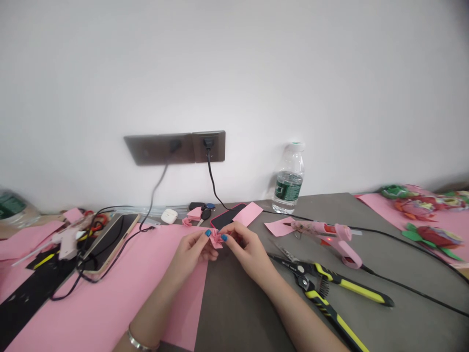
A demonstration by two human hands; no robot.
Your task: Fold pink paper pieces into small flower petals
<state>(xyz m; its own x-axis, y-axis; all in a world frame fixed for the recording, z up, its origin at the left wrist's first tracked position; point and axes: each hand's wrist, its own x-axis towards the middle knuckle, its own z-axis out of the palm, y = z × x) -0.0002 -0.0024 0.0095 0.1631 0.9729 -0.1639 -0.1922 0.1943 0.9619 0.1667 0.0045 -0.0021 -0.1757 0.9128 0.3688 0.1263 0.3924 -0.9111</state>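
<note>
Nearby, bracelet [138,341]: silver, round the left wrist.
Pliers [315,295]: yellow and black, lying with handles splayed, right of the right forearm.
Pink sheet [139,283]: flat on the grey counter [234,313], under the left forearm.
Left hand [190,250]: pinching the paper flower [216,238] between thumb and fingers, blue thumbnail up.
Right hand [248,244]: thumb and fingertips at the flower's other side; firmness of grip, cannot tell.
Flower: pink, folded, held up between both hands, over the sheet's right edge.
Glue gun [342,244]: pink, on its side, red light showing, nozzle over a pink slip [274,228].
Phone [110,243]: face up at left, black cord across it.
Bottle [288,188]: clear, green label, upright by the wall [234,73].
Outlet [220,146]: on the wall, black plug in.
</note>
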